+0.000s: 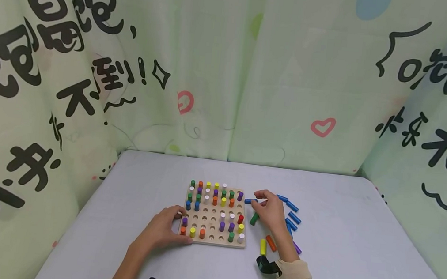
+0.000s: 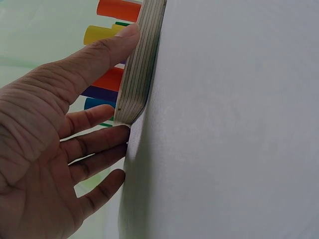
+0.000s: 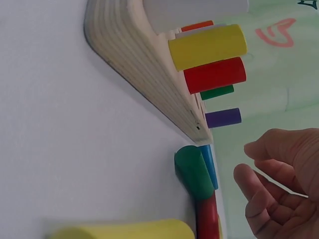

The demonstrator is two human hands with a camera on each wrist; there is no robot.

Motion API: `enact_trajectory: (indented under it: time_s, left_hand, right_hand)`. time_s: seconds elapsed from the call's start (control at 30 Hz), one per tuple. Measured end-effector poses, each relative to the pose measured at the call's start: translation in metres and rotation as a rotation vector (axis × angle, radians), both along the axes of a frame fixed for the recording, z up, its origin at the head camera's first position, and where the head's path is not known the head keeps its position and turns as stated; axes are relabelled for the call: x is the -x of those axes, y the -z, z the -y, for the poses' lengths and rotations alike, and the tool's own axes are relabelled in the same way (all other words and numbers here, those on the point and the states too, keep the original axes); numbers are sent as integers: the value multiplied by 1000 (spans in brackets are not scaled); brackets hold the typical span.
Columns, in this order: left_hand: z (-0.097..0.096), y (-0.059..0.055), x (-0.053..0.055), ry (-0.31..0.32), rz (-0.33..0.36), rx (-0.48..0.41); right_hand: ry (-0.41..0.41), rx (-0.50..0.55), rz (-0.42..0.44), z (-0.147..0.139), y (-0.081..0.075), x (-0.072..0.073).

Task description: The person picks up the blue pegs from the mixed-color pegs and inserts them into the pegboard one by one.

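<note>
A wooden pegboard (image 1: 214, 244) lies on the table, bearing rows of coloured pegs and several bare holes. My left hand (image 1: 165, 227) holds its near left corner, thumb against the front edge and fingers along the left side. In the left wrist view, the thumb of that hand (image 2: 55, 144) presses the board's layered edge (image 2: 142, 59). My right hand (image 1: 271, 210) hovers just past the board's right side, over a blue peg (image 1: 249, 201). The right wrist view shows this hand (image 3: 284, 184) with thumb and index finger apart, nothing between them. A green peg (image 1: 254, 219) lies below it.
Right of the right hand, several loose blue pegs (image 1: 294, 217) are scattered. Nearer the front lie an orange peg (image 1: 271, 243), a yellow peg (image 1: 263, 247) and a purple peg (image 1: 297, 248). A printed curtain (image 1: 283, 96) hangs behind the white table (image 1: 144, 177).
</note>
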State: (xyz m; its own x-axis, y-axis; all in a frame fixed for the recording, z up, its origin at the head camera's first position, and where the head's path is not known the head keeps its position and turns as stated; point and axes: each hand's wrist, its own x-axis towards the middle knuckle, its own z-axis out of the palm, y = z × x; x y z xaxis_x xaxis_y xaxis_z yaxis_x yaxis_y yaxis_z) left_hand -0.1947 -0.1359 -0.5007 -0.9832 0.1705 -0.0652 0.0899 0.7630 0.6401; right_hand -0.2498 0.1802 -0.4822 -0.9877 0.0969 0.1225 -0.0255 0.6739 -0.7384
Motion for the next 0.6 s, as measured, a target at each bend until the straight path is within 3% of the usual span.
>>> enact_trajectory:
  time_s: [0.6]
  left_hand:
    - [1,-1,1,2,9,3]
  right_hand:
    - [-22,-27,89,-5,14,13]
